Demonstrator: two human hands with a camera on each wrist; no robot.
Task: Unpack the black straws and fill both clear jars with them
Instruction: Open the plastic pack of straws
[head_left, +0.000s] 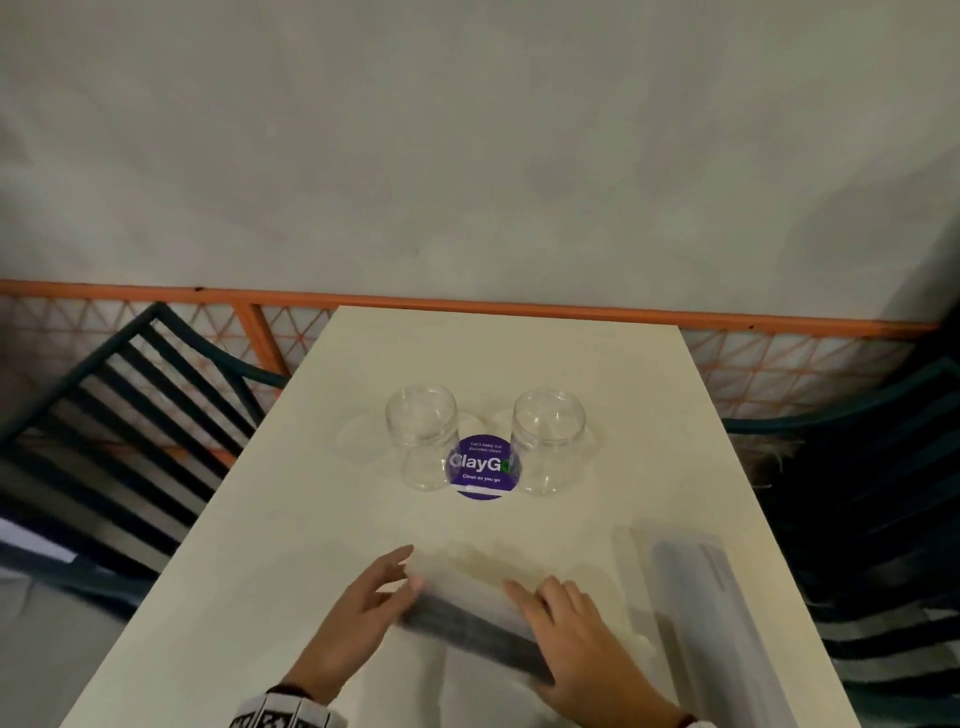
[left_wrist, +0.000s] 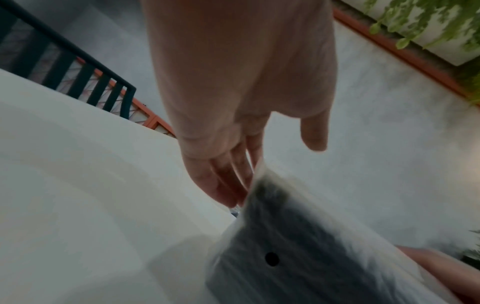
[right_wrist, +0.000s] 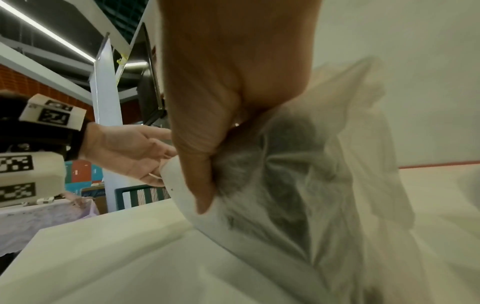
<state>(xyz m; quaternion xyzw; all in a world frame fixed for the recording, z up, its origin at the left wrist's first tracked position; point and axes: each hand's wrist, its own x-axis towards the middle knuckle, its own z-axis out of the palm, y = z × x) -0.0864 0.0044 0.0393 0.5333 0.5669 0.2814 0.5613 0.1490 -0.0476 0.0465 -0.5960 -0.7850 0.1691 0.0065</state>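
Two clear jars, the left jar (head_left: 422, 436) and the right jar (head_left: 549, 439), stand empty and open at the table's middle. A clear plastic pack of black straws (head_left: 467, 621) lies slanted near the front edge, blurred. My right hand (head_left: 563, 623) grips the pack (right_wrist: 298, 185) around its near part, thumb curled on the plastic. My left hand (head_left: 384, 587) is at the pack's far left end, fingers (left_wrist: 228, 185) straight and touching the plastic (left_wrist: 285, 257), thumb held apart.
A second long pack (head_left: 696, 597) lies on the white table (head_left: 311, 519) at the right front. A purple round sticker (head_left: 483, 467) sits between the jars. Dark slatted chairs (head_left: 130, 405) stand on both sides, with an orange railing (head_left: 467, 301) behind the table.
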